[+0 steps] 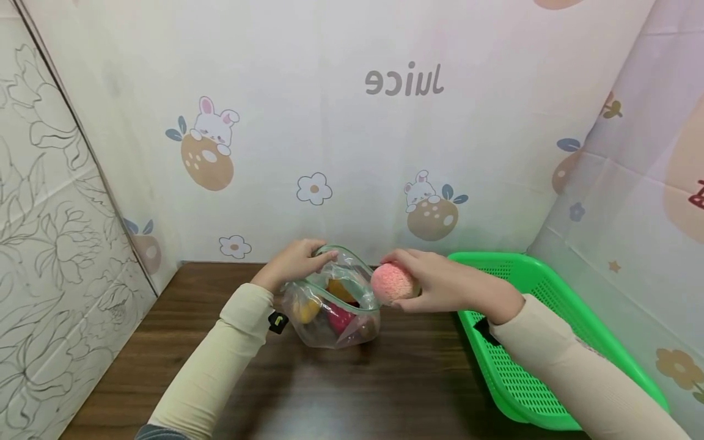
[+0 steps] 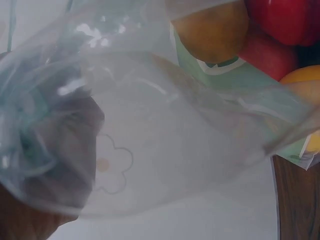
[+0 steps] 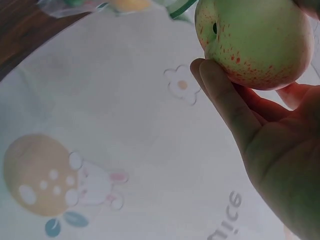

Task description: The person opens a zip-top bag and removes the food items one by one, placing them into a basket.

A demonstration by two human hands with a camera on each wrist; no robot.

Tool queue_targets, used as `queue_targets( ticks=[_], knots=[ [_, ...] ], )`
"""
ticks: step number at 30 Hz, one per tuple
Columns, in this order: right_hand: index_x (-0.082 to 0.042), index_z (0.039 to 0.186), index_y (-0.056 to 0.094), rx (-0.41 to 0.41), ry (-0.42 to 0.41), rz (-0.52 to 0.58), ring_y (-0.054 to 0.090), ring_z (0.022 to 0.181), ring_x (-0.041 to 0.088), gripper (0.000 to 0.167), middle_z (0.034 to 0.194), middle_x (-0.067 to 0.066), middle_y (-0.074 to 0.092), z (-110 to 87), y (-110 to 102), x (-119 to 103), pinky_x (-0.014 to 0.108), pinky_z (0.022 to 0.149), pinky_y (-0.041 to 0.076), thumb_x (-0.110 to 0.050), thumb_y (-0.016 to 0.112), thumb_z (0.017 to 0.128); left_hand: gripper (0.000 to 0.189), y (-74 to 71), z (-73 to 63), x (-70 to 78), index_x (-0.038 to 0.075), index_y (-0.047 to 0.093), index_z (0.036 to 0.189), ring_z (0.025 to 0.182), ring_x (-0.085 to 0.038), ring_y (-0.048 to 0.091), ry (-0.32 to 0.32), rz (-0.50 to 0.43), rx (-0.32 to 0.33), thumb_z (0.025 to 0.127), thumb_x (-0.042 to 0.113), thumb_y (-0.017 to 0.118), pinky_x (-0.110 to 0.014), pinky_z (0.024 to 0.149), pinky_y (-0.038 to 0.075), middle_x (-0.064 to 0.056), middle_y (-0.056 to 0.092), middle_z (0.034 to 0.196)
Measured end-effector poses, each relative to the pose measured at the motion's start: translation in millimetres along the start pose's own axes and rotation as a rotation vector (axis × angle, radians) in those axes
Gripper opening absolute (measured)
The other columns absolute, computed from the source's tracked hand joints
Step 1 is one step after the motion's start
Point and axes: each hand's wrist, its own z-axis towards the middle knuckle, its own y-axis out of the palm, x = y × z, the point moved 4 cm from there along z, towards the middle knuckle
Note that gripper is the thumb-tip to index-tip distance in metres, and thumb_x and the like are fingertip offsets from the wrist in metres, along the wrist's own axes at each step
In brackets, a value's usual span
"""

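A clear plastic bag (image 1: 319,337) with a green-edged mouth stands on the brown table. My left hand (image 1: 297,263) grips its rim at the back left, thumb over the edge; in the left wrist view plastic partly covers this hand. Inside the bag lie a yellow fruit (image 1: 306,310), a red one (image 1: 340,319) and an orange-brown one (image 2: 212,30). Beside the right of the bag's mouth, my right hand (image 1: 440,282) holds a pink peach (image 1: 392,284) between thumb and fingers. In the right wrist view the peach (image 3: 260,42) shows a pale green side with red speckles.
A green perforated basket (image 1: 506,258) stands at the right, under my right forearm. Behind the table (image 1: 220,342) hangs a pale printed cloth (image 1: 330,134) with rabbits and flowers; similar cloth closes off the right side and a floral-line panel (image 1: 49,244) the left.
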Motion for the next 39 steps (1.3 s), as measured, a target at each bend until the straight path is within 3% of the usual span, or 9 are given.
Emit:
queue_targets(
  ticks=[6, 17, 24, 34, 39],
  knots=[
    [-0.018, 0.134, 0.050, 0.026, 0.055, -0.006, 0.058, 0.094, 0.011, 0.060, 0.116, -0.005, 0.058, -25.4, -4.2, 13.4, 0.029, 0.072, 0.054, -0.029, 0.081, 0.084, 0.030, 0.0, -0.5, -1.2, 0.015, 0.070, 0.106, 0.065, -0.018, 0.049, 0.000, -0.002, -0.002, 0.105, 0.040, 0.053, -0.032, 0.059, 0.042, -0.003, 0.057, 0.074],
    [-0.015, 0.132, 0.053, 0.034, 0.144, -0.039, 0.056, 0.088, 0.009, 0.057, 0.107, -0.008, 0.058, -67.7, -2.9, 41.8, 0.027, 0.067, 0.051, -0.033, 0.079, 0.085, 0.030, 1.0, -1.6, -2.2, 0.013, 0.065, 0.094, 0.068, -0.019, 0.054, 0.011, -0.022, -0.010, 0.105, 0.038, 0.053, -0.033, 0.061, 0.045, -0.004, 0.056, 0.075],
    [-0.013, 0.133, 0.052, 0.029, 0.192, 0.017, 0.057, 0.090, 0.007, 0.058, 0.113, -0.005, 0.060, -93.2, -0.2, 59.6, 0.027, 0.067, 0.052, -0.036, 0.079, 0.087, 0.030, 0.6, 0.2, -4.6, 0.013, 0.062, 0.091, 0.061, -0.017, 0.048, 0.010, -0.020, -0.008, 0.105, 0.037, 0.053, -0.031, 0.057, 0.042, -0.004, 0.053, 0.071],
    [-0.010, 0.128, 0.052, 0.043, 0.228, 0.052, 0.056, 0.080, 0.002, 0.054, 0.103, -0.008, 0.061, -125.9, 1.8, 82.8, 0.027, 0.062, 0.050, -0.028, 0.080, 0.086, 0.033, 0.8, 0.8, -5.0, 0.010, 0.059, 0.086, 0.061, -0.016, 0.047, 0.022, -0.015, -0.008, 0.105, 0.036, 0.054, -0.031, 0.059, 0.042, -0.002, 0.053, 0.069],
    [-0.011, 0.125, 0.051, 0.006, 0.261, 0.080, 0.055, 0.072, 0.002, 0.051, 0.096, -0.006, 0.061, -141.2, 6.5, 89.6, 0.027, 0.058, 0.048, -0.029, 0.079, 0.086, 0.034, 0.3, 0.8, -5.4, 0.009, 0.058, 0.084, 0.061, -0.016, 0.047, 0.012, -0.025, -0.014, 0.105, 0.036, 0.055, -0.031, 0.059, 0.042, -0.002, 0.052, 0.068]
  ],
)
